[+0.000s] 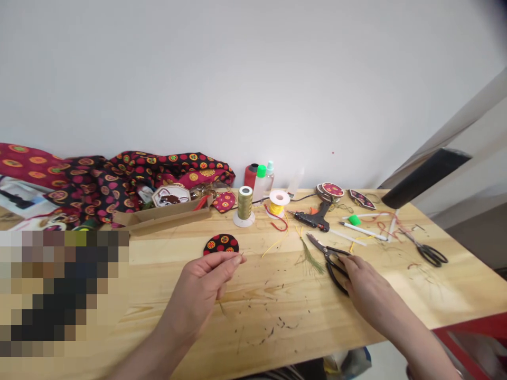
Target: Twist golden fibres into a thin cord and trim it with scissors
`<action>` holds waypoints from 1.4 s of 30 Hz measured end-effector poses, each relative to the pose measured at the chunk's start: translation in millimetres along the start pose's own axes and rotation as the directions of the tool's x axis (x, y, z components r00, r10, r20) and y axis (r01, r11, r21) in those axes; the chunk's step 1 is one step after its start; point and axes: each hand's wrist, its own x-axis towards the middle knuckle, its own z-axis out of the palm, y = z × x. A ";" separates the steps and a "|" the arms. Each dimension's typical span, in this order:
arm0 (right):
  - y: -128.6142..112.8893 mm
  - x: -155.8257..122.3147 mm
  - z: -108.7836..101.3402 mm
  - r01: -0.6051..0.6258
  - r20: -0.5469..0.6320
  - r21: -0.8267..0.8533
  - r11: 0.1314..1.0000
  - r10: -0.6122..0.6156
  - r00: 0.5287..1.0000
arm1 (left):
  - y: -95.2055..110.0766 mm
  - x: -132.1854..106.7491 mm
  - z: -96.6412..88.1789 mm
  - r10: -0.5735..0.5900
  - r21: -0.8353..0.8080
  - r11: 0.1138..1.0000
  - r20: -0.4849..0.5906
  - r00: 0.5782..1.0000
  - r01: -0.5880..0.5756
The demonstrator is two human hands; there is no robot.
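My left hand [212,279] is closed in a pinch at the middle of the table. Thin strands of thread [222,307] show below its fingers, and a fine end pokes out at the fingertips. Just behind it lies a round black fabric piece [221,243] with red and orange flower dots, partly hidden by the hand. My right hand [362,277] has its fingers on the handle of black-handled scissors [317,243], whose blades point away to the left. Beside those blades rests a green thread tassel [309,256] with a yellow tie.
A green thread spool [245,203], a yellow cord spool [279,199] and a glue gun [317,217] stand or lie behind my hands. Other scissors [431,254] are at the right. A cardboard tray [170,217] and patterned cloth [166,163] sit back left; a dark tube [428,177] juts in right.
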 end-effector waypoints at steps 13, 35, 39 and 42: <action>3.8 8.3 -20.4 -0.167 0.087 0.105 0.980 0.158 0.984 | -3.6 0.1 -1.8 -0.003 -0.055 0.998 -0.014 1.000 0.003; -107.5 4.5 -67.2 -0.183 0.426 0.845 0.503 -0.423 0.800 | -3.0 -14.2 0.1 0.047 0.150 0.988 -0.025 0.999 -0.042; -111.4 7.2 -67.2 -0.193 0.415 0.860 0.472 -0.428 0.802 | -2.3 -16.4 1.0 0.094 0.226 0.969 0.042 0.995 -0.101; -113.5 8.7 -66.1 -0.198 0.409 0.869 0.454 -0.431 0.804 | -4.0 -16.8 1.5 0.101 0.266 0.956 0.101 0.990 -0.124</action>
